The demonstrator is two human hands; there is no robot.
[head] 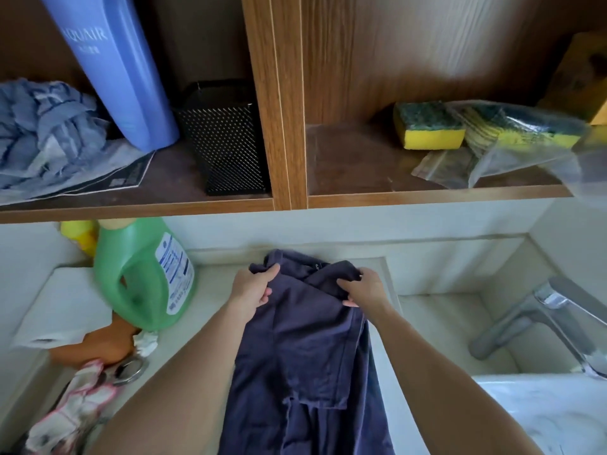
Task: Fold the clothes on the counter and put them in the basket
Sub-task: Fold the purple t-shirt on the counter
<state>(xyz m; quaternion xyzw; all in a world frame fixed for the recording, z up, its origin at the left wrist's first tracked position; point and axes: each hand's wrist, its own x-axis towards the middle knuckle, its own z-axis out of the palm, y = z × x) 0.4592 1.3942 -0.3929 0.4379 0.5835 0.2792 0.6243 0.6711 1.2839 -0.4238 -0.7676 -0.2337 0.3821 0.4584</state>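
Note:
A dark navy garment point(305, 349) lies lengthwise on the pale counter point(210, 290), its near end hanging toward me. My left hand point(253, 290) grips the cloth's far left corner. My right hand point(363, 289) grips the far right corner, where the fabric is bunched near a collar. Both hands hold the top edge close to the back wall. A pink and white cloth point(75, 412) lies crumpled at the counter's near left. No basket is in view apart from a black mesh bin point(226, 142) on the shelf above.
A green detergent jug point(144, 274) stands left of the garment, beside a white paper roll point(62, 310) and an orange object point(105, 343). A sink with a chrome tap point(542, 310) is at right. The wooden shelf holds a blue bottle point(115, 67), blue rag point(46, 133) and sponges point(430, 126).

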